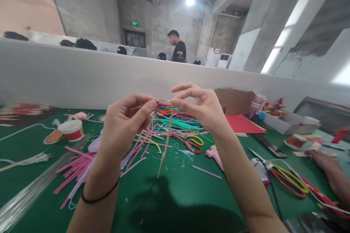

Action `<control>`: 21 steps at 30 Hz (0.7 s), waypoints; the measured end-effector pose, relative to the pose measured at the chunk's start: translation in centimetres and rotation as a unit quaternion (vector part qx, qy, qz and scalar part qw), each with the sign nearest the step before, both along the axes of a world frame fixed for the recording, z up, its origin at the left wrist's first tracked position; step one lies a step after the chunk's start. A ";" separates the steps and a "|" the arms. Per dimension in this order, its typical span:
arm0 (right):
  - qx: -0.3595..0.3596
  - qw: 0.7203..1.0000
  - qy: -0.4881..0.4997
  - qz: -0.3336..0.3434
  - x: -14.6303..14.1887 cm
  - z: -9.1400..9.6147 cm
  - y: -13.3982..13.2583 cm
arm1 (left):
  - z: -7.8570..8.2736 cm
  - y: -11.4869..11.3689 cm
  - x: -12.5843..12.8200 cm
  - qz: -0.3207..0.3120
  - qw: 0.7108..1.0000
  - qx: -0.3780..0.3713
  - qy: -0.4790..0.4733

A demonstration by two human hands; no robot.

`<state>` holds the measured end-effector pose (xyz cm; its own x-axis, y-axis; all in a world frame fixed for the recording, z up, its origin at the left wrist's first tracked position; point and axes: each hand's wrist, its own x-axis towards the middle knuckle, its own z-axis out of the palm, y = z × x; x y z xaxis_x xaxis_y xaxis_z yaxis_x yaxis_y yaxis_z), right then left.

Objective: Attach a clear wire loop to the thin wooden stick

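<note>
In the head view both my hands are raised over the table. My left hand (128, 116), with a black band at its wrist, pinches one end of a thin wire (164, 101) between thumb and forefinger. This wire bows slightly upward across the gap to my right hand (198, 105), whose thumb and forefinger pinch the top of a thin wooden stick (167, 138). The stick slants down toward the table; how the wire joins it is hidden by the fingertips. Behind it lie bunches of colourful pipe cleaners (177, 122) and small scissors (193, 143) with red and yellow handles.
Pink strips (79, 167), clear thin rods (41, 185) and a paper cup (71, 130) lie left on the green table (175, 204). Large scissors (287, 178), a white box (287, 122) and another person's hand (324, 160) are right. A white partition (109, 76) stands behind.
</note>
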<state>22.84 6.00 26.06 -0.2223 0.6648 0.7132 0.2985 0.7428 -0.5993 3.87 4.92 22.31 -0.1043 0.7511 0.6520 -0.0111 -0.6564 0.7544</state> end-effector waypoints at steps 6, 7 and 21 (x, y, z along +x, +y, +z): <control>-0.068 0.996 0.002 0.060 -0.1 0.4 0.8 | -0.5 0.9 -0.3 -0.030 1.000 0.007 -0.004; -0.081 0.994 0.000 0.071 -0.1 0.5 1.0 | -0.5 1.1 -0.3 -0.032 0.999 0.004 -0.007; -0.095 0.993 -0.019 0.063 0.0 0.8 2.8 | -0.6 2.6 -0.4 -0.031 0.999 -0.009 0.002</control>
<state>22.87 8.81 26.88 -0.3360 0.7522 0.5668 0.2349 0.6497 -0.7230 3.43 7.53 21.69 -0.0538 0.7678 0.6385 -0.0486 -0.6406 0.7663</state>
